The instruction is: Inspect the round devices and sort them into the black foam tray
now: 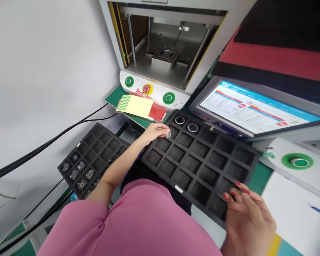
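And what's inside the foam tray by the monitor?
In the tray, two round, light-rimmed pieces sit in adjacent pockets. The right hand hides part of one corner; the left hand, pinching a clear piece, partly covers another pocket. What the hands cover cannot be seen.

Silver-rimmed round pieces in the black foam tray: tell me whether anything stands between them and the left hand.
Nothing visible does, apart from the dividers of the black foam tray. The left hand pinches a small clear piece close beside the silver-rimmed round pieces.
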The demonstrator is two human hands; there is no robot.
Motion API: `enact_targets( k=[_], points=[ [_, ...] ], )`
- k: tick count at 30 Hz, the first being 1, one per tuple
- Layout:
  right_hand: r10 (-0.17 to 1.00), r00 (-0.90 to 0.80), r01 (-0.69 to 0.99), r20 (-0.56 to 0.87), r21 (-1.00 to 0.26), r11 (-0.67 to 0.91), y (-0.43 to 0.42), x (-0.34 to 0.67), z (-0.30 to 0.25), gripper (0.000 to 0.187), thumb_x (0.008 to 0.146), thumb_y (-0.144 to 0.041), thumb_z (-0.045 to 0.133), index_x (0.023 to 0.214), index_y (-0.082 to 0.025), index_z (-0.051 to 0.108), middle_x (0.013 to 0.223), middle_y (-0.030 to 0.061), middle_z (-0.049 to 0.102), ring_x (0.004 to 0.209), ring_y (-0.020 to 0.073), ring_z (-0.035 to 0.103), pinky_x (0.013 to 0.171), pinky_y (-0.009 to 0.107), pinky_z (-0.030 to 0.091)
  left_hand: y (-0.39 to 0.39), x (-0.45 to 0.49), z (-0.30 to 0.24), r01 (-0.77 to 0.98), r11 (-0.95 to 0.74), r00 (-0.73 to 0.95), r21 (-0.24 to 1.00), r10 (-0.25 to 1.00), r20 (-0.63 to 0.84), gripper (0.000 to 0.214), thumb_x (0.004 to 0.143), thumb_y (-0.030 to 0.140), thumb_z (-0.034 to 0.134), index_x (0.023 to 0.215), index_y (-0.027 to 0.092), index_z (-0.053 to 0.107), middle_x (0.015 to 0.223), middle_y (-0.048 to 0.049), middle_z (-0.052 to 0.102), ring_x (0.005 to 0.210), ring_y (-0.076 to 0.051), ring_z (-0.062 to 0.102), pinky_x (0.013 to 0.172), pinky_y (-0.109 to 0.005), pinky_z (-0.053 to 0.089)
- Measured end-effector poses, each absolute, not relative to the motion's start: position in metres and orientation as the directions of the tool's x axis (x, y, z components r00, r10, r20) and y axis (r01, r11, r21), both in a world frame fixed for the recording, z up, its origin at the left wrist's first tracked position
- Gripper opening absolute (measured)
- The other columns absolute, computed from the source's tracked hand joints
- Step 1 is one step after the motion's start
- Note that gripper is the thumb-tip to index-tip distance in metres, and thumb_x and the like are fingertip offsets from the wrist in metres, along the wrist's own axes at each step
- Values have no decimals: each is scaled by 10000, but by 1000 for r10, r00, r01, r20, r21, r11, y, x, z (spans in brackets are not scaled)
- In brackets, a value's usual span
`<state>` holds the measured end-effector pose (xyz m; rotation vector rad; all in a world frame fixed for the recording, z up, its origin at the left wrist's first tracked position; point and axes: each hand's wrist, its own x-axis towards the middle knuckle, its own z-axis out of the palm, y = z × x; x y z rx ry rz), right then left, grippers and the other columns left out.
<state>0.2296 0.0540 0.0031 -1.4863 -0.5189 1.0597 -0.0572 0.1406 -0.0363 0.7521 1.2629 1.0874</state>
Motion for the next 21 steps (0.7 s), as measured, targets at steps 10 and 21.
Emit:
enact_targets(
  k=[10,21],
  points=[
    [991,50,-197,-128,-974,-116,103,159,8,298,639,-342,862,866,-215,716,1047,60,691,1032,223,649,892,387,582,114,-36,24,-319,212,259,924,957,-131,440,669,473,878,711,131,605,618,17,584,556,-78,522,569,-217,413],
    [993,-117,-336,28,-942,-13,103,134,23,443,673,-324,846,985,-270,536,1288,71,532,997,202,593,776,388,617,104,-28,39,-266,206,317,942,941,-116,393,736,487,835,754,150,633,656,-30,663,622,-130,614,670,-270,498]
  ],
)
